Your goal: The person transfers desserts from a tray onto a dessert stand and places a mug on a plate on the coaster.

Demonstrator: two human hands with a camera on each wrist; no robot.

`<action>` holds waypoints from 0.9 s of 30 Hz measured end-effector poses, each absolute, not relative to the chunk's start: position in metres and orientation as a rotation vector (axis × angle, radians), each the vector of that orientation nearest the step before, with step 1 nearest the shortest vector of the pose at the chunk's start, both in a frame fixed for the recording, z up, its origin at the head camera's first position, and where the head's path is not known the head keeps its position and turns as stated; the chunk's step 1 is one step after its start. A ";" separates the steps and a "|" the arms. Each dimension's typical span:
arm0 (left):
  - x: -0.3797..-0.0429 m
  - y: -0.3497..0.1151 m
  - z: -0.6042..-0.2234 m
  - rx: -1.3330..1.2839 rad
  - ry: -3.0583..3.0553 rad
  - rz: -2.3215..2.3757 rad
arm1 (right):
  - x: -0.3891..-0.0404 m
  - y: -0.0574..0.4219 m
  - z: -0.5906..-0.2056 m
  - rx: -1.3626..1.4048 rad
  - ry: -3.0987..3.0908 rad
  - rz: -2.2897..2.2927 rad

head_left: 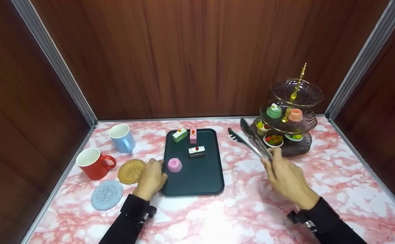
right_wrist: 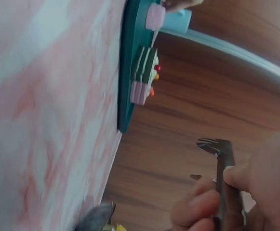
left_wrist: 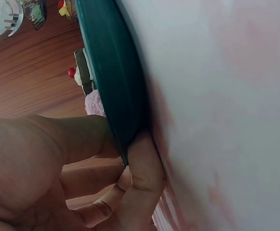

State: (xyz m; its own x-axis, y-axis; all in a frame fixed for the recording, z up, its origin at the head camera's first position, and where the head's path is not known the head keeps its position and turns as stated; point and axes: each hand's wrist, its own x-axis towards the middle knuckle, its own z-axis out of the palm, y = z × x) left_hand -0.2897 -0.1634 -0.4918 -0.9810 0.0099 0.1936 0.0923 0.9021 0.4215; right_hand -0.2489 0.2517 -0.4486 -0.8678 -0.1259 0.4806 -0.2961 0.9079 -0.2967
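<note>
The place looks like a small booth arranged for tests, not a real café: wooden-looking walls with grey metal strips surround the marble-patterned bench, where tray, cake stand and mugs resemble tea service.

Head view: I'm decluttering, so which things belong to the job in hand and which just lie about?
Likely in use: tongs in right hand; dark tray gripped by left hand; its four sweets; tiered stand.
Apparently lying about: blue mug; red mug; woven coaster; gray coaster.
</note>
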 end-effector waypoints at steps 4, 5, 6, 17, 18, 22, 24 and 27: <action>-0.289 -0.164 -0.492 -0.097 -2.860 -0.653 | -0.250 0.239 -0.452 0.391 -2.660 0.545; -0.289 -0.165 -0.492 -0.104 -2.857 -0.650 | -0.250 0.236 -0.453 0.409 -2.671 0.552; -0.289 -0.165 -0.493 -0.113 -2.852 -0.647 | -0.251 0.232 -0.454 0.430 -2.675 0.554; -0.289 -0.164 -0.493 -0.113 -2.856 -0.661 | -0.255 0.194 -0.465 0.546 -2.659 0.493; -0.290 -0.164 -0.493 -0.111 -2.857 -0.664 | -0.256 0.190 -0.465 0.554 -2.663 0.499; -0.290 -0.164 -0.493 -0.103 -2.860 -0.670 | -0.258 0.176 -0.467 0.583 -2.669 0.507; -0.290 -0.164 -0.493 -0.103 -2.858 -0.675 | -0.259 0.169 -0.468 0.593 -2.664 0.493; -0.290 -0.164 -0.492 -0.101 -2.851 -0.675 | -0.260 0.161 -0.470 0.609 -2.671 0.485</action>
State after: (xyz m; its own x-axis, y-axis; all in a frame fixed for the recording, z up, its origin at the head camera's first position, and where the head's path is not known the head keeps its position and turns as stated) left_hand -0.2895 -0.1643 -0.4924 -0.9756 0.0183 0.2187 0.1144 0.8928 0.4357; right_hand -0.2600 0.1607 -0.4695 -0.8431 -0.3455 0.4120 -0.4683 0.8484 -0.2467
